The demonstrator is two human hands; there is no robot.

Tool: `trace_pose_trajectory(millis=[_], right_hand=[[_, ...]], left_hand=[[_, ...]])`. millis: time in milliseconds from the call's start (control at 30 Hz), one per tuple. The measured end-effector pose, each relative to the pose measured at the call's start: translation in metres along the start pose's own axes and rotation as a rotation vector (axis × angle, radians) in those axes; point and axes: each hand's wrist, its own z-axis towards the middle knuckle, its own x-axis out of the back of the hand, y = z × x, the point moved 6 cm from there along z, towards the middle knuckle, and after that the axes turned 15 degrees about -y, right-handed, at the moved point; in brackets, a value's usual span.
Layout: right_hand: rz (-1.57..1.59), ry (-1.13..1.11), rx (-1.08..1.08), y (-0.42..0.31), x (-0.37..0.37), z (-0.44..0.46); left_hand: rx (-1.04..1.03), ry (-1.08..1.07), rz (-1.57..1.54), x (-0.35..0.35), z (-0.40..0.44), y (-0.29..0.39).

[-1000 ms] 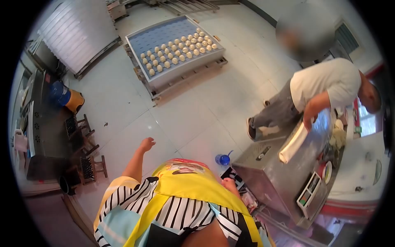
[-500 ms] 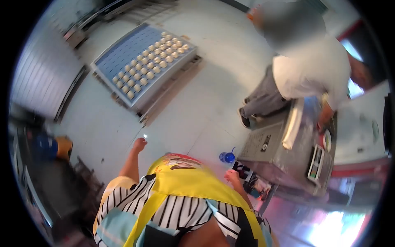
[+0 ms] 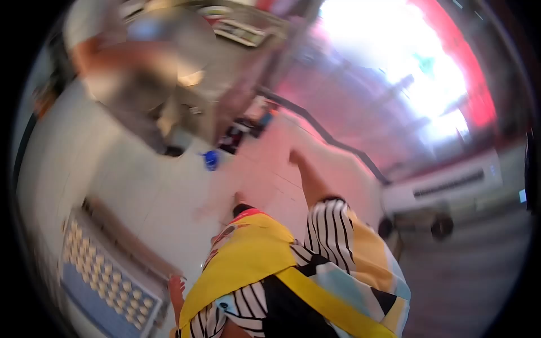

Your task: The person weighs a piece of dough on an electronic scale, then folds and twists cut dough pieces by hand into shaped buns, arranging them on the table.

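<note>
My left hand (image 3: 176,284) hangs low beside the yellow apron (image 3: 248,248). Its fingers look loosely apart, and I see nothing in them. Beyond it to the left lies a tray (image 3: 93,301) with a blue surface and rows of small round pale pieces, apart from the hand. My right hand (image 3: 295,158) is stretched out over the tiled floor, smeared by motion, so its fingers do not show clearly. No object shows at it.
A metal workbench (image 3: 242,67) stands at the upper left, a blurred person (image 3: 121,79) beside it. A blue bottle (image 3: 211,160) stands on the floor near dark boxes (image 3: 231,139). Bright glazing (image 3: 394,67) fills the upper right. A white appliance (image 3: 451,183) is at the right.
My view has swung round to the right. The tray has shifted from the upper middle to the lower left, and the workbench from right to upper left. The glazing has come into view.
</note>
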Motion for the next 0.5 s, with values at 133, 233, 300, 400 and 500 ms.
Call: trace_pose_trajectory(millis=[133,233,300,400,500], right_hand=[[0.138,0.332,-0.417,0.113,0.229,-0.082],[0.207,0.623,-0.453,0.112,0.375,-0.172],[0.234,0.869,-0.347,0.092,0.433,-0.219],[0.093,1.013,-0.098,0.050,0.477,-0.245],[-0.020,1.007,0.031,0.032,0.501,-0.252]], left_hand=[[-0.279,-0.184,-0.201,0.003,0.051,0.059],[-0.542,-0.140,0.073,0.001,0.044,0.127],[-0.269,-0.145,-0.127,0.003,0.062,0.143],[-0.264,-0.416,0.044,-0.012,0.074,0.159],[-0.088,-0.086,-0.078,-0.041,0.035,0.169]])
